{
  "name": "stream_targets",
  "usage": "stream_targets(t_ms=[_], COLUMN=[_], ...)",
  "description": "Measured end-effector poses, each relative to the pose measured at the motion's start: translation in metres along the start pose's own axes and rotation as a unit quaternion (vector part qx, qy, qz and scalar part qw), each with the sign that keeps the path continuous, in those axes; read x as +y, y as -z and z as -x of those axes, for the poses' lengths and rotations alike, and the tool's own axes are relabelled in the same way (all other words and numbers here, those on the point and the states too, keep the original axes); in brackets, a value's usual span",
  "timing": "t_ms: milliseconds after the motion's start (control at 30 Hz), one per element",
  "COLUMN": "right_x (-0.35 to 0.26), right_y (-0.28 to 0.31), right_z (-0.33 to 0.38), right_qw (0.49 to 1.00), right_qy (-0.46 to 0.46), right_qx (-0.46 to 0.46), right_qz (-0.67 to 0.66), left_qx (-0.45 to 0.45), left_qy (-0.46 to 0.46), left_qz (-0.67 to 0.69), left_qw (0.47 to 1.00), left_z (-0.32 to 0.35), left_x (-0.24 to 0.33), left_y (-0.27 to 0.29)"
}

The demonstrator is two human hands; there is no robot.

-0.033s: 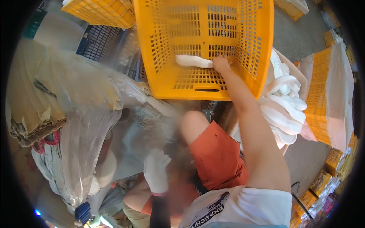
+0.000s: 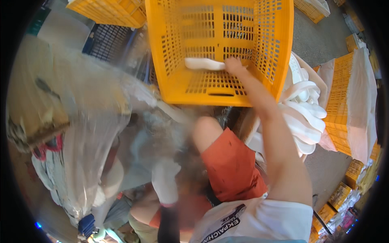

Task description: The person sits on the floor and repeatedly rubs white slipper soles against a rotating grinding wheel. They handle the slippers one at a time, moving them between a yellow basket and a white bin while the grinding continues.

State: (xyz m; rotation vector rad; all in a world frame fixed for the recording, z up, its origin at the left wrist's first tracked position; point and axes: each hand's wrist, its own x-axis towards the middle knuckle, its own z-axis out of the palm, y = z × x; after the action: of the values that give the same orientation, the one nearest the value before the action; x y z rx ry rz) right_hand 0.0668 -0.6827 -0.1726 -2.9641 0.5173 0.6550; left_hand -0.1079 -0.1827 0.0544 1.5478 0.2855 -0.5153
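Inside a yellow plastic crate (image 2: 221, 100), my right hand (image 2: 235, 67) is bare and closed on one end of a white shoe sole (image 2: 200, 63). The sole lies sideways above the slotted wall nearest me, its other end pointing left. My left hand (image 2: 165, 180) wears a white glove and hangs low beside my left leg, well apart from the crate. Its fingers are blurred, and I make out nothing held in them. Right of the crate, a pile of white shoe soles (image 2: 302, 117) lies near my right forearm.
A clear plastic sheet (image 2: 87, 150) and brown cardboard (image 2: 44, 89) fill the left side. Behind them stand a dark blue crate (image 2: 107, 42) and another yellow crate (image 2: 109, 12). At the right is a yellow crate with a white liner (image 2: 338, 101) on the grey floor (image 2: 324, 170).
My right hand and the sole have shifted slightly left within the crate. My gloved left hand looks a little more blurred. The grip on the sole is the same.
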Motion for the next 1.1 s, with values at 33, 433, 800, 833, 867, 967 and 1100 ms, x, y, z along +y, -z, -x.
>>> stream_targets(t_ms=[33,433,800,833,867,967,1100], right_x=[-0.001,-0.083,-0.311,-0.326,-0.332,-0.354,-0.378], right_y=[0.014,0.196,0.132,0.133,0.135,0.135,0.136], right_z=[0.017,0.431,0.379,0.371,0.365,0.338,0.303], right_qw=[0.994,0.659,0.798,0.781,0.788,0.813,0.848], right_qy=[0.028,0.163,0.205,0.193,0.186,0.177,0.201], right_qx=[0.014,0.201,0.206,0.237,0.225,0.173,0.109], right_qz=[-0.103,-0.707,-0.528,-0.545,-0.543,-0.527,-0.478], left_qx=[0.013,-0.033,-0.01,0.004,0.019,0.064,0.186], left_qy=[-0.01,-0.334,-0.149,-0.166,-0.177,-0.195,-0.233], left_qz=[0.01,0.025,0.326,0.29,0.253,0.127,-0.246], left_qw=[1.0,0.942,0.934,0.942,0.951,0.97,0.922], left_z=[-0.006,0.007,-0.091,-0.111,-0.13,-0.16,-0.118], left_x=[0.006,0.037,-0.007,-0.007,-0.007,-0.013,-0.014], left_y=[-0.003,-0.164,0.062,0.072,0.082,0.114,0.145])
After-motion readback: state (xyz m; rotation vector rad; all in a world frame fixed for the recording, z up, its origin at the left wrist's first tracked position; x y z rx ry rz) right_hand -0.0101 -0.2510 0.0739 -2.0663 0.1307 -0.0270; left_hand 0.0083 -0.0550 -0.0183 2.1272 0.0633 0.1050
